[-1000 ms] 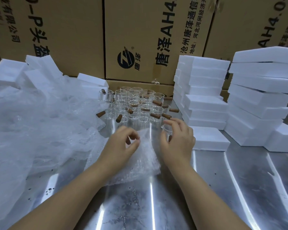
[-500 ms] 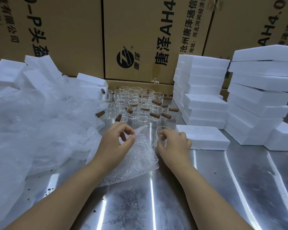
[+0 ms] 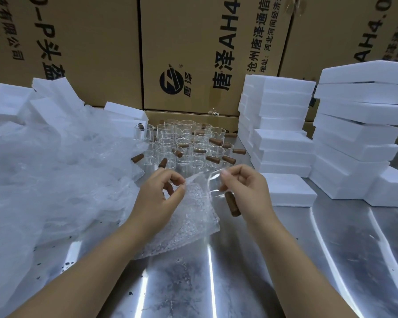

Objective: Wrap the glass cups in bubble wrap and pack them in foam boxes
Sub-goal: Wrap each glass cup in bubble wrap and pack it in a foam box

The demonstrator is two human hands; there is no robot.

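Now the right hand (image 3: 246, 189) curls its fingers round one glass cup (image 3: 213, 183), lifted away from the cluster of cups (image 3: 184, 143) where it stood a second ago, its brown handle (image 3: 232, 204) hanging down. The left hand (image 3: 160, 195) pinches the raised edge of the bubble wrap sheet (image 3: 191, 216) near the middle of the table (image 3: 251, 260). The cup is just beside the sheet, so wrapping looks ready to start. Foam boxes (image 3: 283, 125) stand stacked towards the right edge.

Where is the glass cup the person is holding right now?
Head view, centre: the right hand grips the glass cup beside the bubble wrap sheet that the left hand pinches, just in front of the cluster of cups.
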